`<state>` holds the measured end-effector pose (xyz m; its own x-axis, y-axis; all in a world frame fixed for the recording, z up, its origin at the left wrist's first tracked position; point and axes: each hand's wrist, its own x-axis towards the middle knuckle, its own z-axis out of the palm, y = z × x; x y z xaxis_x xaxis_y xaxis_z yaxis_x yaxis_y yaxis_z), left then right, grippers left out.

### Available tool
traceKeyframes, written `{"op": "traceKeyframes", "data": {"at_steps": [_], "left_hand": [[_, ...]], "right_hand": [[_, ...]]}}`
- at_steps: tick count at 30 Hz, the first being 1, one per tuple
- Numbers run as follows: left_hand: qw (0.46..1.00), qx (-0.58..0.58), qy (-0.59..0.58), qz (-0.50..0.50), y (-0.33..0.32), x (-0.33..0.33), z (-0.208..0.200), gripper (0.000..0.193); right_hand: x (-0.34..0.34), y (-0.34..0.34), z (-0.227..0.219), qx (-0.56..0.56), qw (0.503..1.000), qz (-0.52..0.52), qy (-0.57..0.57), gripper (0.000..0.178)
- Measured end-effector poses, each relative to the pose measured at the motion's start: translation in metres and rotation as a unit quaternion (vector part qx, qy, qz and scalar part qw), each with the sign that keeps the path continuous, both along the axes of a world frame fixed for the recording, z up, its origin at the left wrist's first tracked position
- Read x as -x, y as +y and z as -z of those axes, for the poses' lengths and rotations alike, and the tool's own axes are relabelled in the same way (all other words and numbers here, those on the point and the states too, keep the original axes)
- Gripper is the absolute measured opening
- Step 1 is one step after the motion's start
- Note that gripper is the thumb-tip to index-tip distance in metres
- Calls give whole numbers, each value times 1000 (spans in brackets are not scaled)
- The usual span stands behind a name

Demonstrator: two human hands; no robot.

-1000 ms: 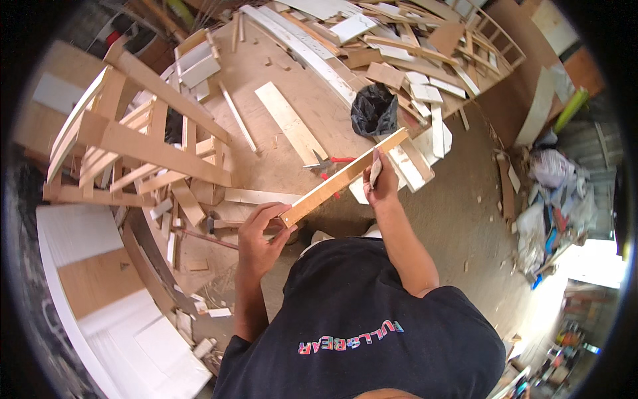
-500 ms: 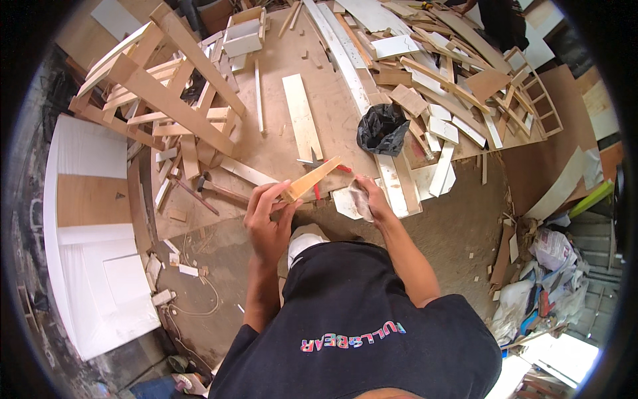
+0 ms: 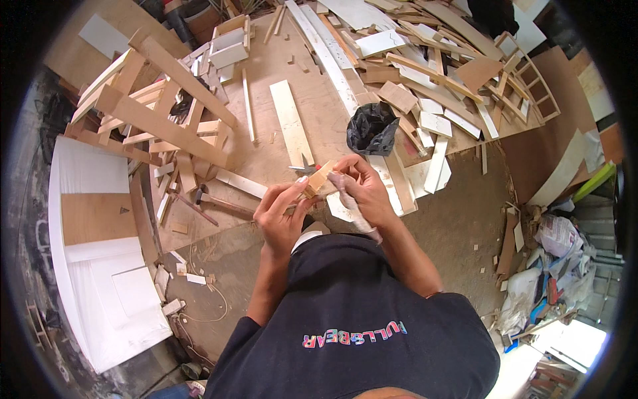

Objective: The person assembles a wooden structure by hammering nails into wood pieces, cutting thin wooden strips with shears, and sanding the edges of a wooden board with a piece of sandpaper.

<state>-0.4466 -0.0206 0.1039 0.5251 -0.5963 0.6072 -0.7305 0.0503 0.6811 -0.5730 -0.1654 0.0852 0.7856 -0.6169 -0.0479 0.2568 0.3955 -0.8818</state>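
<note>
Dark navy short-sleeved shirt with multicoloured chest lettering, bare forearms, white-toed shoe below the hands.

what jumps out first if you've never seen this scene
At centre, the left hand and right hand together grip a short wooden strip. Just beyond them, a crumpled black plastic bag sits on the plywood sheet, with a heap of offcut boards at upper right and a slatted wooden frame at upper left.

You get bright, even daylight with soft shadows; glare blows out the near right corner, and straight edges bend toward the dark fisheye rim.
</note>
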Motion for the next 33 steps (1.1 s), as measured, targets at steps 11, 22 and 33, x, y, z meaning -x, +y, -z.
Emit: {"op": "traceKeyframes", "data": {"at_steps": [11,22,33], "left_hand": [[999,25,-11,23,-7,-29,-1,39],[998,31,-1,47,-11,-41,-4,42],[996,-44,33,67,-3,-39,-27,38]], "right_hand": [[-5,26,-51,428,892,60,132,43],[-7,24,-22,449,883,84,112,36],[-7,17,2,501,851,85,135,34]]}}
